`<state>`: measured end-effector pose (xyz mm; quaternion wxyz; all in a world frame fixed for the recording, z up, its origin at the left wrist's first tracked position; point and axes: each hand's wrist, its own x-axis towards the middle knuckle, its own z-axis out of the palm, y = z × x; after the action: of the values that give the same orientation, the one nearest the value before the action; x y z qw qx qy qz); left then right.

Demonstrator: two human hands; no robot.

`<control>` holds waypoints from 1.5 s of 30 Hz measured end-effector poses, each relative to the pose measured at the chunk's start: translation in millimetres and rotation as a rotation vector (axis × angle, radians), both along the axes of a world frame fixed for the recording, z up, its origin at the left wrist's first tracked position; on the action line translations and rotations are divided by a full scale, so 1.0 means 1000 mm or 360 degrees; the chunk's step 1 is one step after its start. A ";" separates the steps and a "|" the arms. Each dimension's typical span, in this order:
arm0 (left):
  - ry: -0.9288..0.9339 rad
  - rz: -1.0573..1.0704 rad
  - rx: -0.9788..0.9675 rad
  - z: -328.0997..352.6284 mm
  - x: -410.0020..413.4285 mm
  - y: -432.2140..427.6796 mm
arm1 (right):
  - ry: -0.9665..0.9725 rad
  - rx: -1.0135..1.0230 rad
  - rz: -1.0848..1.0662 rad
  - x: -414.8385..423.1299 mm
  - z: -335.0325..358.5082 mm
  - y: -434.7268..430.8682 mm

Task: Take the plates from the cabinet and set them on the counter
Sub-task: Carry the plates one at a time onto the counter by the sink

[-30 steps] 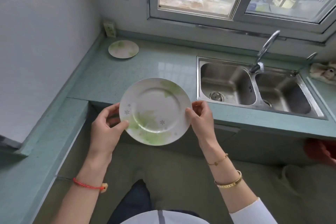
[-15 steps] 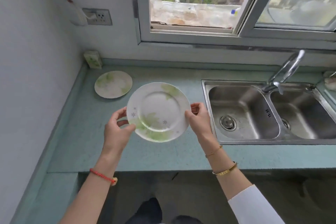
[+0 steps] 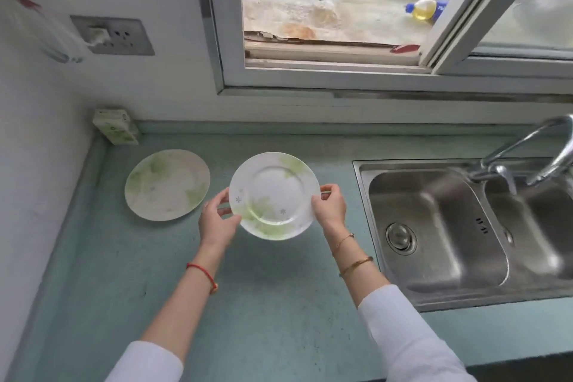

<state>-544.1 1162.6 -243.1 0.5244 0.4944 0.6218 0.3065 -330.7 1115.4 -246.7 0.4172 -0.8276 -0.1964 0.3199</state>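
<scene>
The left hand (image 3: 217,222) and right hand (image 3: 330,206) are pinching opposite rims of a plate (image 3: 274,195), holding it above the counter (image 3: 263,288) just right of the plate already lying there (image 3: 167,184); lowering it leftward risks clinking the two rims

Two white, green-leafed plates
The flat plate (image 3: 167,184) lies far left on the counter (image 3: 248,304); the held plate (image 3: 274,195) hovers just right.
</scene>
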 end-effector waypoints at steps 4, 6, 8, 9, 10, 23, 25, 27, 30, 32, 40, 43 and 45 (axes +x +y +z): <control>0.0060 -0.0035 -0.0036 -0.029 0.016 0.034 | -0.0057 -0.0123 0.0094 0.018 -0.022 0.035; 0.0091 -0.0044 -0.0046 -0.040 0.022 0.048 | -0.0093 -0.0169 0.0125 0.026 -0.032 0.049; 0.0126 -0.0054 -0.0061 -0.051 0.027 0.059 | -0.0103 -0.0199 0.0149 0.031 -0.040 0.059; 0.0140 -0.0057 -0.0072 -0.055 0.028 0.062 | -0.0111 -0.0219 0.0161 0.033 -0.044 0.062; 0.0154 -0.0061 -0.0084 -0.059 0.029 0.065 | -0.0117 -0.0236 0.0170 0.034 -0.047 0.065; 0.0288 -0.0186 -0.0057 -0.076 0.041 0.079 | -0.0097 -0.0289 0.0165 0.039 -0.062 0.072; 0.0295 -0.0198 -0.0039 -0.077 0.042 0.079 | -0.0106 -0.0287 0.0180 0.039 -0.061 0.071; 0.0306 -0.0213 -0.0024 -0.078 0.042 0.079 | -0.0108 -0.0281 0.0196 0.038 -0.060 0.070; 0.0333 -0.0250 -0.0014 -0.078 0.040 0.077 | -0.0073 -0.0263 0.0218 0.036 -0.055 0.067; 0.0330 -0.0252 -0.0029 -0.075 0.037 0.075 | -0.0085 -0.0261 0.0225 0.032 -0.050 0.063; 0.0129 0.0042 0.0094 -0.033 0.003 0.037 | -0.0040 0.0018 0.0204 0.003 -0.011 0.025; -0.0014 0.0074 0.0170 -0.007 -0.012 0.012 | 0.0081 0.0121 0.0277 -0.016 0.014 0.006; -0.0096 0.0089 0.0182 0.011 -0.023 -0.008 | 0.0168 0.0198 0.0340 -0.027 0.031 -0.008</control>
<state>-566.6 1154.9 -231.6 0.5050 0.4965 0.6008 0.3708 -358.2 1107.7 -215.2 0.4411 -0.7565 -0.2806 0.3930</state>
